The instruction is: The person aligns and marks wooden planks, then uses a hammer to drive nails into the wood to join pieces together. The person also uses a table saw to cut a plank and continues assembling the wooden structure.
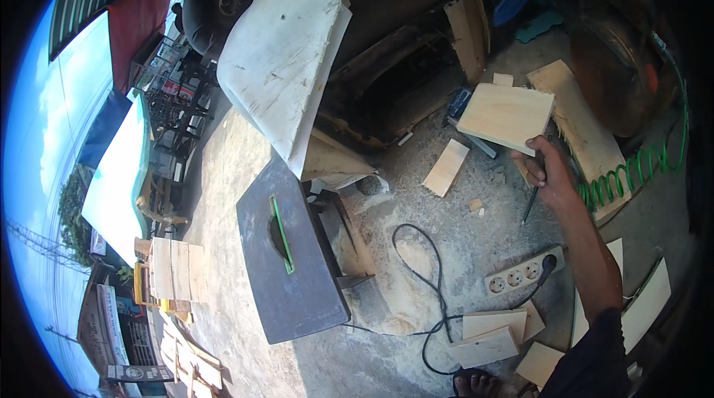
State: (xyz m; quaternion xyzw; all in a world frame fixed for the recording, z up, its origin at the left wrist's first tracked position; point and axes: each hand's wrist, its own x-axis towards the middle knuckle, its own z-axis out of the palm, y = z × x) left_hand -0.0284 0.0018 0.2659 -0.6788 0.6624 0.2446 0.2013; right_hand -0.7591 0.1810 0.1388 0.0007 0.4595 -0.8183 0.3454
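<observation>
Right hand (549, 169) is gripping 1 pale wood board (506, 117) and a dark pencil (532, 201) above the power strip (522, 271); left hand unseen.

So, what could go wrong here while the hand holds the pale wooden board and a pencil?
The right hand grips the pale square wooden board by one corner only, together with a dark pencil; it may slip. The black power cable loops across the dusty floor near the bare foot, a possible trip. The white power strip lies in sawdust.
</observation>
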